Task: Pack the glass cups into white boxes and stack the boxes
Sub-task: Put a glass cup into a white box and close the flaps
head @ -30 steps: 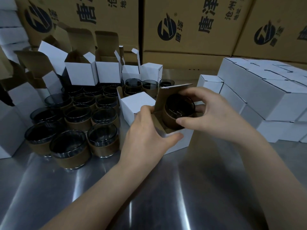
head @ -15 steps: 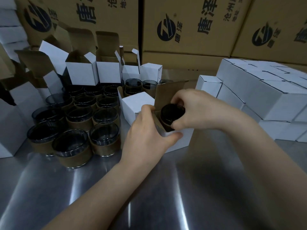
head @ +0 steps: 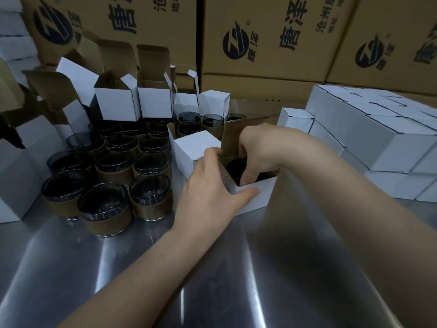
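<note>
You are pinching the breakable, probably slick glass cup [head: 233, 168] by its rim with your right hand [head: 257, 150], while your left hand [head: 208, 185] is gripping the light, flimsy white box [head: 260, 196] at its corner.

The left forearm [head: 142, 268] and right forearm [head: 350, 200] are bare, slim and smooth, narrowing into the left hand [head: 208, 192] and the right hand [head: 257, 150], both with slender fingers [head: 247, 177].

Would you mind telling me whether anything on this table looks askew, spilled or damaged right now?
Nothing stands out. The loose glass cups stand upright in a cluster, the closed white boxes are stacked squarely, and nothing is spilled.
</note>
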Available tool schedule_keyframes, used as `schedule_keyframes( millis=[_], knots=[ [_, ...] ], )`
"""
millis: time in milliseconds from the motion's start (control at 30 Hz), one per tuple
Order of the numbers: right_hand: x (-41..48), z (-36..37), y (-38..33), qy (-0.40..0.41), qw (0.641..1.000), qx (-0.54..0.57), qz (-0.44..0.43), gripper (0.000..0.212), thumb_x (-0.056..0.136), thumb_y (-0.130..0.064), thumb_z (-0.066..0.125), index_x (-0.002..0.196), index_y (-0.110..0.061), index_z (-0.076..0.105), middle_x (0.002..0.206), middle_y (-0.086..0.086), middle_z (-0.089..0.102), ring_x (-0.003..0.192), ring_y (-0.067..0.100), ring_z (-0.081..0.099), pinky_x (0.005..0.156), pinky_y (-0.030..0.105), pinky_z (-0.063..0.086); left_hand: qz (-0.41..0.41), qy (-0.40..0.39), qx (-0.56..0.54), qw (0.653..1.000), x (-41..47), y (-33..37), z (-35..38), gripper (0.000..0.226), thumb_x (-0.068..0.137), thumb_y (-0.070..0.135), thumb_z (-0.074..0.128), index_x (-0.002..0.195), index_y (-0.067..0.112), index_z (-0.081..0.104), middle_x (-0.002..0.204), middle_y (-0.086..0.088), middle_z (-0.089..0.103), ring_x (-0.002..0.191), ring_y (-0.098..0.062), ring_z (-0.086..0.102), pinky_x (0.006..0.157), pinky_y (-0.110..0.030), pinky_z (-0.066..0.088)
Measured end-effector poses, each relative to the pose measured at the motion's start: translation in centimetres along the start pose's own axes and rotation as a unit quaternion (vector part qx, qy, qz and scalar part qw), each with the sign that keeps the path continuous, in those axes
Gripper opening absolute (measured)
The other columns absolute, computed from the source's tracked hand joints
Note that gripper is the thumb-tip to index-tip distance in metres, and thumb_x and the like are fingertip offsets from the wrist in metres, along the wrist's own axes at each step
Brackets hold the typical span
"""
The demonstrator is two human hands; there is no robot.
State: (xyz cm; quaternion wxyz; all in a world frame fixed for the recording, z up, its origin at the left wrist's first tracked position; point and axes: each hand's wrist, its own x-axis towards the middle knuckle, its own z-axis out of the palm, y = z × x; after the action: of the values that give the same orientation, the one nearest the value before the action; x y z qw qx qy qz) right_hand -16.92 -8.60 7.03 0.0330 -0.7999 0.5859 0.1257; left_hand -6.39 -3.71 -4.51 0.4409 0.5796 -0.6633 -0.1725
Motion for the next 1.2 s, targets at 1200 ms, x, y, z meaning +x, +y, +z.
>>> schedule_keyframes(
  millis=[1200],
  knots=[
    [1.6, 9.2, 7.2, 0.124, 0.709, 0.692, -0.051, 0.020, 0.086, -0.017, 0.070, 0.103, -0.027, 0.065, 0.092, -0.015, 0.072, 0.081, 0.000, 0.068, 0.073, 0.018, 0.052, 0.011, -0.061, 0.005, 0.998, -0.6, 0.0, -0.2, 0.048, 0.088, 0.069, 0.044, 0.130, 0.046, 0.049, 0.133, 0.012, 0.043, 0.121, -0.010, 0.047, 0.097, -0.036, 0.046]
  ],
)
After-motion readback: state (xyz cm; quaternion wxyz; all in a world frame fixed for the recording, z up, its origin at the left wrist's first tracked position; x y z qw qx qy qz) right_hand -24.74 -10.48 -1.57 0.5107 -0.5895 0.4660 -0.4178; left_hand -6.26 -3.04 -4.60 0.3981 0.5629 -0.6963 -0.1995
